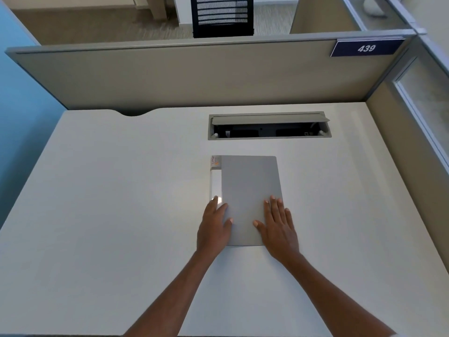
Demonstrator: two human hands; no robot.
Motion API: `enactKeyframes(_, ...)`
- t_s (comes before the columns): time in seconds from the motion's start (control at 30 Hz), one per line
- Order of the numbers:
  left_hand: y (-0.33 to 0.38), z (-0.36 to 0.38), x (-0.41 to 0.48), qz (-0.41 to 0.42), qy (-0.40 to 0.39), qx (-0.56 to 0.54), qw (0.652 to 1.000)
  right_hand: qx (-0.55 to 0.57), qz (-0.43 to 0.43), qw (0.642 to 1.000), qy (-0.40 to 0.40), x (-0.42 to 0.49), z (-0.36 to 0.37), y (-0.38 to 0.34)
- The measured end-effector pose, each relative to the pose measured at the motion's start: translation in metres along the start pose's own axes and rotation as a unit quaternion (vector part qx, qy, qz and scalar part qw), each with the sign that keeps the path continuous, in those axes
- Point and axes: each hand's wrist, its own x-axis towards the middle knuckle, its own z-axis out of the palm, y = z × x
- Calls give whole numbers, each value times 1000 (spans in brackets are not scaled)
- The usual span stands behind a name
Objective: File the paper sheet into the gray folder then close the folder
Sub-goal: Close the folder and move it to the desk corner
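Observation:
The gray folder [250, 186] lies closed and flat on the white desk [109, 203], with a white spine strip and a small label along its left edge. My left hand [215, 224] rests palm down on the folder's lower left corner, fingers spread. My right hand [279, 227] lies flat on the lower right corner, fingers apart. No paper sheet shows; whether one is inside the folder cannot be told.
An open cable tray slot [268, 126] is set into the desk behind the folder. A beige partition [194, 74] with a "439" sign [366, 48] borders the far edge. A glass-panelled partition stands at right, and a black chair [222, 15] beyond.

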Motion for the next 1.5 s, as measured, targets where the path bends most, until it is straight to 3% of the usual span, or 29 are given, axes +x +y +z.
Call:
enactKeyframes(0.27, 5, -4, 13, -140, 93, -160, 973, -28, -7, 999, 45, -7, 9, -3)
enactKeyframes(0.43, -5, -14, 28, -185, 93, -252, 945, -27, -7, 998, 58, -7, 12, -2)
enactKeyframes(0.73, -16, -9, 20, -191, 34, -320, 928, -29, -4, 998, 55, -4, 16, 1)
enactKeyframes(0.93, -22, -11, 23, -177, 41, -373, 910, 92, 62, 991, 79, 8, 0, -1)
enactKeyframes(1.03, -29, -22, 27, -167, 43, -396, 902, 201, 125, 968, 84, 19, -14, -6)
enactKeyframes(1.2, -50, -58, 35, -156, 46, -438, 884, 405, 203, 888, 75, 43, -40, -29)
enactKeyframes(1.37, -78, -104, 49, -147, 50, -437, 886, 607, 205, 767, -35, 71, -49, -51)
enactKeyframes(1.5, -103, -144, 65, -140, 63, -416, 896, 632, 190, 746, -88, 96, -56, -87)
